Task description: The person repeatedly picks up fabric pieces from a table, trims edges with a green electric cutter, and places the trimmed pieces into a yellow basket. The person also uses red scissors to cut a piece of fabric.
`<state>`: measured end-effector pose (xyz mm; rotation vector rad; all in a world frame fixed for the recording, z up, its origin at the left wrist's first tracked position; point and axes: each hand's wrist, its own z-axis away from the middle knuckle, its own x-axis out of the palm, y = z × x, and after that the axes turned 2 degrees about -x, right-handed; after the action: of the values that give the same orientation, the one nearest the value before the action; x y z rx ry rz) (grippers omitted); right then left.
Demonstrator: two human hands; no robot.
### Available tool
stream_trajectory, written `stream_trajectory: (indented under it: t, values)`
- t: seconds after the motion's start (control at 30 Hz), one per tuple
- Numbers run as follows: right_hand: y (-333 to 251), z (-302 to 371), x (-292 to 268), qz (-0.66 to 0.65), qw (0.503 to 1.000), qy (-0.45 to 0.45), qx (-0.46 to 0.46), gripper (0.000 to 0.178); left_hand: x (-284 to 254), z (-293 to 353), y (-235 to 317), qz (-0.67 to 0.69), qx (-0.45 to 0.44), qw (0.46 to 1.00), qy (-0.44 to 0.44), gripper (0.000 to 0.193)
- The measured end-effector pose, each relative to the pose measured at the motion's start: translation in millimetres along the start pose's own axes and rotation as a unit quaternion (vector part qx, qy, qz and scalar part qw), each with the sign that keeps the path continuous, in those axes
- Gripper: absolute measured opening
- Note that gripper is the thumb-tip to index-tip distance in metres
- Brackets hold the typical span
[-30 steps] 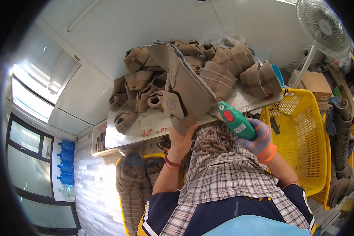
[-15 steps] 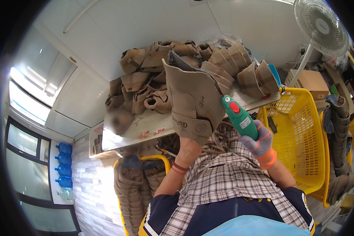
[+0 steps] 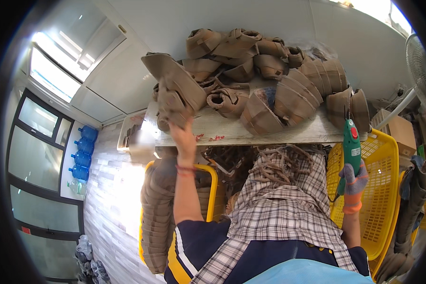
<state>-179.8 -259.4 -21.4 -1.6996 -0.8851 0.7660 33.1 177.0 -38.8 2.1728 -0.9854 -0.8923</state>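
Observation:
My bare left hand [image 3: 183,135] grips the lower end of a tan boot upper [image 3: 181,87], held tilted over the left end of the workbench [image 3: 288,138] and blurred by motion. In my gloved right hand [image 3: 354,184] is a green hand-held power tool [image 3: 352,149] with a red button and a thin dark tip pointing upward. A dark cord hangs below it. The glove is grey and orange. More tan boot uppers [image 3: 236,45] are piled along the back of the bench, and several nested ones [image 3: 296,97] stand near its middle.
Tan strips [image 3: 284,165] lie on my plaid apron [image 3: 270,208]. Stacked boot uppers [image 3: 158,227] fill a yellow-framed crate [image 3: 215,189] on the left. On the right stand a yellow basket [image 3: 376,189], a cardboard box [image 3: 395,130] and a fan [image 3: 423,71].
My left hand has carried the boot upper leftward, away from the tool, to the bench's left end. The tool has moved right with my right hand and now points straight up. The view has shifted.

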Motion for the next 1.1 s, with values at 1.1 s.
stream_trajectory:
  t: [1.1]
  values:
    - [27,21,-15,0.094,0.99,0.046,0.094,0.026,107,-145,-34,-0.268,0.164,0.891,-0.329,0.029]
